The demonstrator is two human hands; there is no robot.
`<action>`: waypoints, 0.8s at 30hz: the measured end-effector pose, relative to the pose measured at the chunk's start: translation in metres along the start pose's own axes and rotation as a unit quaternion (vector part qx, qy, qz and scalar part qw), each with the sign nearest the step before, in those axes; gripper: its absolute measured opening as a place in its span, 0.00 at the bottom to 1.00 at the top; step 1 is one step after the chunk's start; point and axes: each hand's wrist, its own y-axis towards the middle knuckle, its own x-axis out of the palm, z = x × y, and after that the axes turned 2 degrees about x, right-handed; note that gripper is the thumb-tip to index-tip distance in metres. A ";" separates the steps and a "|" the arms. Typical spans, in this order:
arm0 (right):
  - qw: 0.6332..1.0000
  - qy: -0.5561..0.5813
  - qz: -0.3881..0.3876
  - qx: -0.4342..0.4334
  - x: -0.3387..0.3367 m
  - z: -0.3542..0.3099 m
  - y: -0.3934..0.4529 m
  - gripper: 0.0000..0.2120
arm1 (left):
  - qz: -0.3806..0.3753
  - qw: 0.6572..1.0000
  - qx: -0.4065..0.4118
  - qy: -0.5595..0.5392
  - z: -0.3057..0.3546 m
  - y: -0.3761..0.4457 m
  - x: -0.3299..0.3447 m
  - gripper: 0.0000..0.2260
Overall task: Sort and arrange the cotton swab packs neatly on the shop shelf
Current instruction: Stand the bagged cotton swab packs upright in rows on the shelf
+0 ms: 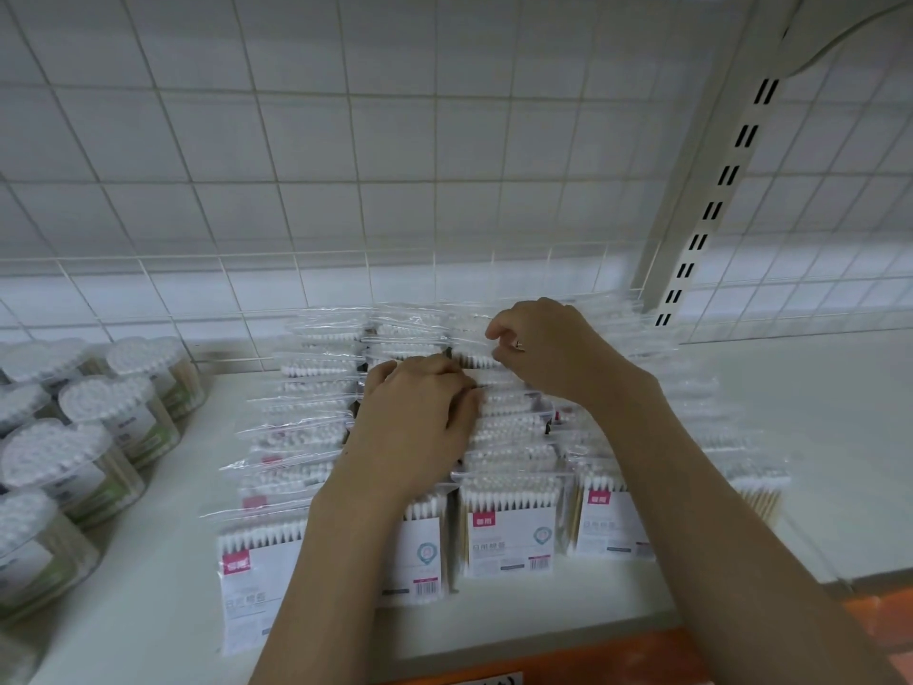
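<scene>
Clear round tubs [94,427] stand packed with cotton swabs at the left of the white shelf [815,427], their white tips up and green labels on their sides; the nearest ones are cut off by the left edge. In the middle of the shelf, flat clear packs of cotton swabs [511,531] stand in several rows running from the front edge back to the wire grid [395,165]. Each pack stands upright, swabs vertical with the cotton tips on top and wooden sticks below, a white label with a pink tag facing forward. The rows' long axis runs front to back.

The left hand [420,412] rests on the tops of the packs in a middle row, fingers curled down among them; what they hold is hidden, so I cannot tell if they grip a pack. The right hand [543,348] reaches further back, its fingers bent and pinching the clear top edge of a pack near the grid. A ring shows on one finger.

The forearms cover much of two rows. The rear packs blur together, and the label print is too soft to read. An orange strip [568,660] edges the shelf front. A slotted upright [716,200] stands at the right.
</scene>
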 end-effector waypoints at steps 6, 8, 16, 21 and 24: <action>1.000 0.016 0.001 0.006 -0.004 -0.003 0.006 0.10 | 0.006 1.000 -0.002 0.014 0.000 -0.001 0.001 0.15; 0.999 0.020 0.030 0.008 -0.007 -0.003 0.007 0.10 | 0.009 1.000 -0.002 0.015 0.000 -0.002 0.001 0.15; 0.974 0.146 0.173 0.015 -0.030 -0.001 0.002 0.05 | 0.009 1.000 -0.003 0.006 0.002 -0.003 -0.001 0.14; 0.948 0.234 0.212 0.025 -0.041 -0.005 -0.006 0.07 | 0.005 1.000 -0.005 -0.004 0.002 -0.003 -0.002 0.14; 0.938 0.253 0.237 0.027 -0.046 -0.006 -0.009 0.08 | 0.004 1.000 -0.005 -0.010 0.003 -0.003 -0.002 0.13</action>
